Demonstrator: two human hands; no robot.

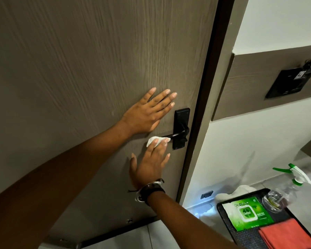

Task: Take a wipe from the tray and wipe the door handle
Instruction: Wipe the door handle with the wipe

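1. Grey-brown wood-grain door (79, 69) fills most of the head view, with a dark frame along its right edge and a pale wall beyond.
2. The left hand (147, 112) lies flat and spread on the door above the black door handle (176, 134).
3. The right hand (151, 166), fingers extended, presses a white wipe (153, 140) against the lever's free end.
4. Risk, as I judge it: held only by fingertips, the wipe could slip off the narrow lever, or pressing down could unlatch the door.
5. At the lower right corner, a dark tray (221, 209) carries a green wipe pack (248, 214), a red cloth (285, 234) and a spray bottle (284, 191).
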